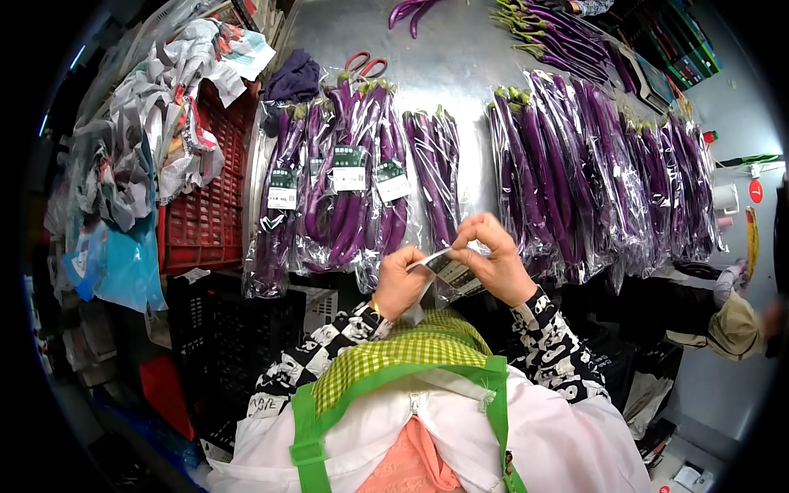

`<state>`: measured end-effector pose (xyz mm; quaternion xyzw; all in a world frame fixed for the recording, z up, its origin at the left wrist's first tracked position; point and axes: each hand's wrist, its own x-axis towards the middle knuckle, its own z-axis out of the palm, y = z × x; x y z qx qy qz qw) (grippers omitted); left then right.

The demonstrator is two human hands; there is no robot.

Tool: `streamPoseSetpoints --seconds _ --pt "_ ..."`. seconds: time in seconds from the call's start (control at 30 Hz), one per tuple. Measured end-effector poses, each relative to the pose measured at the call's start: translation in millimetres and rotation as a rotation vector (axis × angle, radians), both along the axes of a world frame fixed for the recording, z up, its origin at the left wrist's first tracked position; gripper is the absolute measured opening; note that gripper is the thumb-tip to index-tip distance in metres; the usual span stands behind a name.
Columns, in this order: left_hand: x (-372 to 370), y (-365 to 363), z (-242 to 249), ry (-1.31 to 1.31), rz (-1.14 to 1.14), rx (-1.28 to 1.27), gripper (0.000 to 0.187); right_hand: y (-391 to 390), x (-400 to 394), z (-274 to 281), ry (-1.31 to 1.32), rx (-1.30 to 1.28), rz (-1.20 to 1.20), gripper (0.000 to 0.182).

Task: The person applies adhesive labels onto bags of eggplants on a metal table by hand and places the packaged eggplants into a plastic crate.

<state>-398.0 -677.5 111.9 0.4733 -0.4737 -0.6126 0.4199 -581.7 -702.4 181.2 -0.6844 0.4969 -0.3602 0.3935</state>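
Note:
My left hand (398,285) pinches the pale edge of a strip of printed labels (458,276), dark green and white, just in front of my body. At the strip's upper edge, the thumb and fingers of my right hand (498,261) are pressed together on it. Right behind the strip lies a clear bag of long purple eggplants (434,168) with no label showing. To its left are bagged eggplants (349,218) bearing green and white labels (349,168). Many more bagged eggplants (567,177) lie in a row on the right.
The metal table (345,23) holds red-handled scissors (365,64), a dark cloth (294,76) and loose eggplants (551,37) at the back. A red crate (205,205) with crumpled paper (185,107) stands left. Black crates (246,329) are below. Another person's sleeve (735,327) shows at right.

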Motion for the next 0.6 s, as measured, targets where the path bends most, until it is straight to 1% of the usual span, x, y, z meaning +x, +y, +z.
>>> streamPoseSetpoints --seconds 0.03,0.07,0.1,0.13,0.17,0.2,0.23,0.3,0.33,0.37,0.43,0.47,0.5,0.53,0.57,0.6 --pt "6.6 0.2 1.1 -0.116 -0.072 0.008 0.013 -8.1 -0.3 -2.8 0.139 -0.268 -0.020 0.013" --pt "9.8 4.3 -2.0 -0.114 -0.091 0.016 0.015 -15.1 -3.6 -6.6 0.092 -0.155 -0.042 0.011" --pt "13.7 9.1 -8.4 -0.113 -0.112 0.024 0.018 -23.6 -2.2 -6.2 -0.027 0.040 -0.110 0.009" --pt "28.1 10.2 -15.8 -0.383 -0.292 0.024 0.021 -33.2 -0.8 -2.9 -0.115 0.180 -0.159 0.009" --pt "36.1 12.8 -21.1 -0.508 -0.386 -0.009 0.025 -44.0 0.3 0.6 -0.202 0.320 -0.206 0.010" --pt "38.8 14.6 -9.5 -0.629 -0.443 -0.042 0.026 -58.4 0.1 -17.8 -0.202 0.239 -0.243 0.017" --pt "41.0 16.3 4.2 -0.752 -0.499 -0.077 0.027 -74.9 -2.6 -41.0 -0.134 0.265 -0.268 0.016" --pt "45.2 22.1 8.8 -0.858 -0.552 -0.203 0.025 -104.6 1.5 -79.5 0.422 0.268 -0.310 0.015" --pt "42.7 25.1 12.7 -0.814 -0.473 -0.277 0.019 -108.3 4.8 -94.0 0.441 0.253 -0.352 0.017" --pt "39.4 24.4 27.8 -0.800 -0.435 -0.332 0.018 -111.3 6.7 -105.2 0.460 0.234 -0.393 0.021" --pt "39.9 21.7 30.3 -0.721 -0.332 -0.540 0.019 -107.8 8.3 -109.0 0.449 0.008 -0.489 0.067" --pt "40.2 20.7 32.1 -0.643 -0.285 -0.574 0.019 -99.8 4.5 -110.7 0.405 0.097 -0.537 0.075" --pt "40.8 18.2 31.3 -0.650 -0.279 -0.574 0.019 -92.3 5.5 -102.1 0.356 0.182 -0.574 0.084" --pt "41.7 14.0 27.8 -0.565 -0.270 -0.637 0.018 -85.9 -0.9 -103.2 0.263 0.360 -0.508 0.087" --pt "43.7 12.6 27.1 -0.484 -0.258 -0.693 0.018 -75.4 -6.6 -123.3 0.142 0.445 -0.416 0.082" --pt "41.2 8.4 30.4 -0.448 -0.200 -0.740 0.015 -63.6 -5.9 -110.3 0.176 0.451 -0.304 0.081"
